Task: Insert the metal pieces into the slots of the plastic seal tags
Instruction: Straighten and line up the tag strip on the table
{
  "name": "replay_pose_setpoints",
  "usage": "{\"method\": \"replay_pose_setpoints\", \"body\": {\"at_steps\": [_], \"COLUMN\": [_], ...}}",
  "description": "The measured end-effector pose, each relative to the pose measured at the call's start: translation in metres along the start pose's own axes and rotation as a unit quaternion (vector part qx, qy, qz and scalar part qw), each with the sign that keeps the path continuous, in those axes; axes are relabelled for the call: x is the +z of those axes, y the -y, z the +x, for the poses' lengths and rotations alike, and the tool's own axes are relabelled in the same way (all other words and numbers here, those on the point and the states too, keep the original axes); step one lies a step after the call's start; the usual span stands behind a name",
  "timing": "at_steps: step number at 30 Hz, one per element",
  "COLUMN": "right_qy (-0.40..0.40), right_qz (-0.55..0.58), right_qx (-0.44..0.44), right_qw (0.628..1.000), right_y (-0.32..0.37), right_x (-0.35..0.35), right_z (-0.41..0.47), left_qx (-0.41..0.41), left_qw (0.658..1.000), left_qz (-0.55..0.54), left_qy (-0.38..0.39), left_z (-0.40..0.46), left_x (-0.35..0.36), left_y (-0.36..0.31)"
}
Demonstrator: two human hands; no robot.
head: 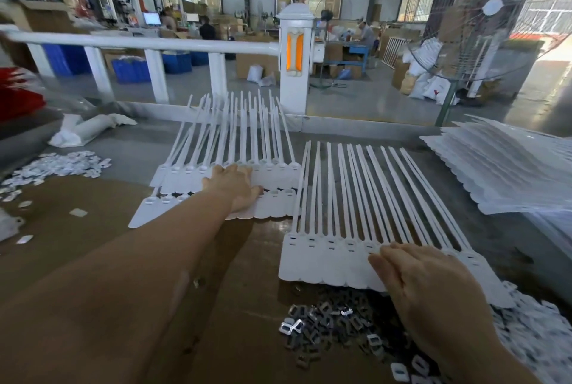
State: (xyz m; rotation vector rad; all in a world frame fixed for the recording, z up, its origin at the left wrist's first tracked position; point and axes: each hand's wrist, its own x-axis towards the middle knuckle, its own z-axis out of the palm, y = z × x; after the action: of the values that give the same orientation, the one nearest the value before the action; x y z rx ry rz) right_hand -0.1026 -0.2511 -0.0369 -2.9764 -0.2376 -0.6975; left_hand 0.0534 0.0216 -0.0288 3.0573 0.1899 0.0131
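Observation:
A joined strip of white plastic seal tags (328, 263) lies flat in front of me, tails fanning away. My right hand (430, 287) rests on its right part with straight fingers, thumb toward the slots. Below it a heap of small metal pieces (331, 324) lies on the brown table. Farther away, two overlapping strips of seal tags (278, 179) lie side by side; my left hand (235, 188) presses flat on them, arm stretched out.
A tall stack of tag strips (507, 173) sits at the right. Small white plastic caps (62, 166) are scattered at the left and at the far right edge. A white railing (148, 46) and post bound the table's far side; a fan (489, 12) stands right.

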Motion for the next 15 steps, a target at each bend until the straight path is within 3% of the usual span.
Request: {"method": "replay_pose_setpoints", "body": {"at_steps": [15], "right_qy": [-0.047], "right_qz": [0.019], "right_qx": [-0.009], "right_qw": [0.999], "right_y": [-0.003], "right_x": [0.002], "right_z": [0.003], "left_qx": [0.028], "left_qw": [0.996], "left_qz": [-0.058], "left_qy": [0.068], "left_z": [0.009], "left_x": [-0.014], "left_y": [-0.007]}}
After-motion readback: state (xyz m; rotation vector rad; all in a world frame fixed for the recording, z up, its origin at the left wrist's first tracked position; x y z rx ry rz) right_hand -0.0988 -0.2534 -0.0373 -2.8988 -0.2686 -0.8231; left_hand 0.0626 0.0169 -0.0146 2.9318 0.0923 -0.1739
